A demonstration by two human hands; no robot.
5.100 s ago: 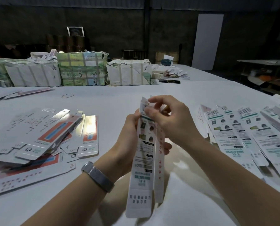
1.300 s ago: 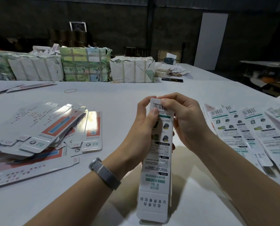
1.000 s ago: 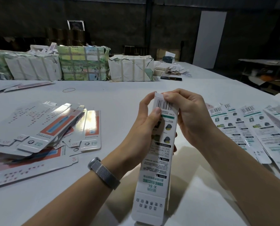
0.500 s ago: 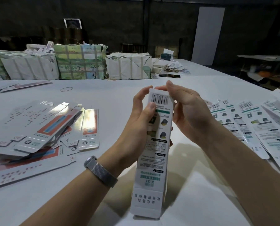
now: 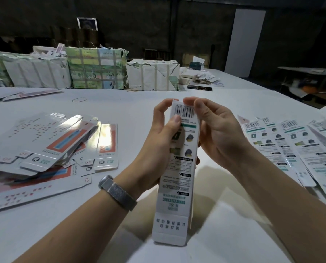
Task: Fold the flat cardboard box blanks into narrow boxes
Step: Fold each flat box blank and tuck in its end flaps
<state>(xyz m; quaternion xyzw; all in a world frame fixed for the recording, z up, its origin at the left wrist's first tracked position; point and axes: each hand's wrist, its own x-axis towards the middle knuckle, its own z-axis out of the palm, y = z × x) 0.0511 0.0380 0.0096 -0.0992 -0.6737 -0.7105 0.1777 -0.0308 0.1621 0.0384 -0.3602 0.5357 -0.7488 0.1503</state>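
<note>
Hands met at twelve o'clock atop the narrow white printed cardboard box [image 5: 179, 164], held upright mid-frame: left hand [image 5: 158, 141] gripped its side to steady it while right hand [image 5: 215, 130] pinched the end flap, likely to tuck it shut.

the narrow box [image 5: 179, 168] stands upright over the near middle of the counter [image 5: 131, 114], between the left hand [image 5: 156, 147] and the right hand [image 5: 219, 135]. left of it lies a heap of flat blanks [image 5: 50, 147], overlapping one another. right of it a row of blanks [image 5: 289, 149] is fanned along the counter's edge. behind, along the far side, wrapped bundles [image 5: 95, 71] sit side by side, with a rubber band [image 5: 79, 99] lying before them and a phone [image 5: 199, 87] to their right.
</note>
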